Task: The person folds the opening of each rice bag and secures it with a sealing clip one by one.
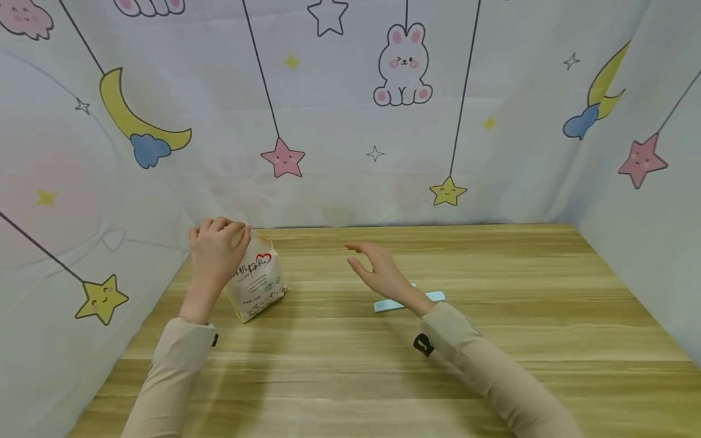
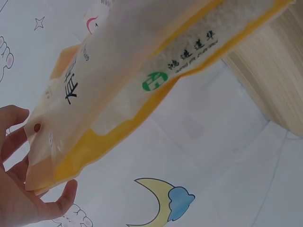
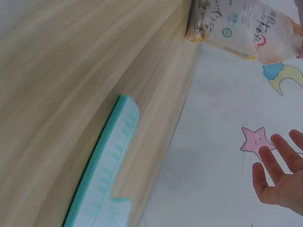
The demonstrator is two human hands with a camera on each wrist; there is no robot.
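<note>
On the left of the table stands a bag of rice (image 1: 256, 277), pale with yellow edges, dark lettering and a red heart. My left hand (image 1: 216, 246) holds its top edge, thumb on one side and fingers on the other, as the left wrist view shows with the bag's upper corner (image 2: 42, 172). My right hand (image 1: 380, 274) hovers over the middle of the table, fingers spread and holding nothing. Below it lies a long light-blue and white plastic strip (image 1: 436, 296) with a small tab, partly hidden by the wrist. The right wrist view shows this strip (image 3: 106, 165) flat on the wood.
The wood-grain table (image 1: 339, 365) ends at the back against a white cloth (image 1: 339, 201) printed with stars, moons and rabbits. Similar cloth hangs along the left and right sides.
</note>
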